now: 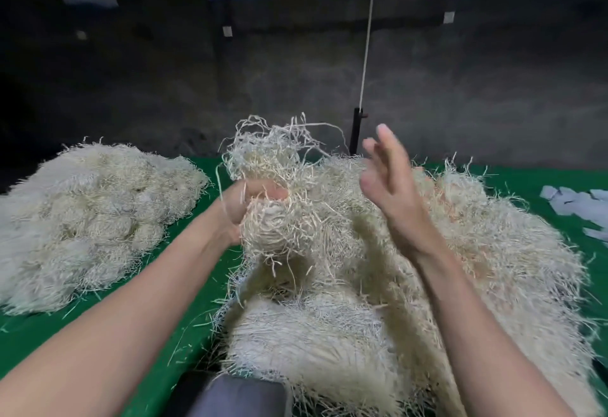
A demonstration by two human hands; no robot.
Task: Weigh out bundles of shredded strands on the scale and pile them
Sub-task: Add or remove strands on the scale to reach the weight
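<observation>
near heap (329,334) of pale, tangled strands covers green surface (556,183); left grip (245,202) clutches a frayed cream bundle (273,229); right grip (391,186) hangs released.

Two arms show in the picture. The long left forearm (131,311) is bare all the way to the picture's edge, and so is the long right forearm (467,311). The left hand (241,201) and the right hand (391,192) are bare too. One short nail shows on a fingertip (382,128). A rounded patch of grey-blue cloth (243,397) sits low in the middle, maybe clothing over a knee, but that is hard to tell.
</observation>
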